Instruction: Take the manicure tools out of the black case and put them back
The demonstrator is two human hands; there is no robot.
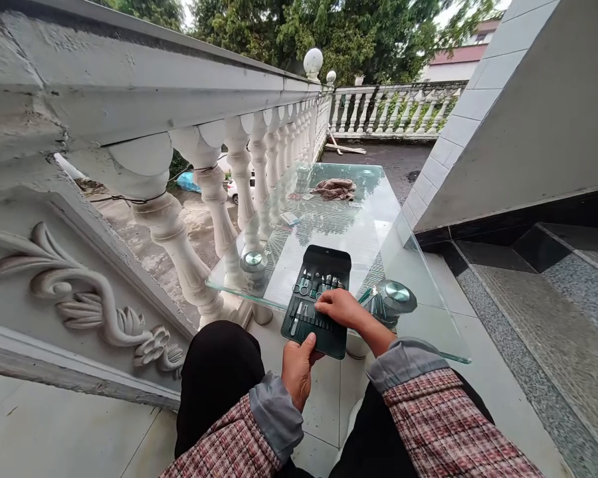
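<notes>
My left hand (298,372) grips the lower edge of an open dark green manicure kit case (323,340), thumb on top. Small scissors (301,287), nail clippers (335,281) and other slim metal tools sit in the case's slots. Over the right part of the case, my right hand (343,309) has its thumb and fingers pressed together; whatever they may pinch is hidden. Several thin metal tools (376,300) lie on the glass table (329,226) just beyond my right forearm.
A crumpled brown cloth (335,189) lies at the table's far end, with a small pale packet (290,218) nearer. A white balustrade (236,159) runs along the left. Stone steps (538,292) rise on the right. My knees are below the table's near edge.
</notes>
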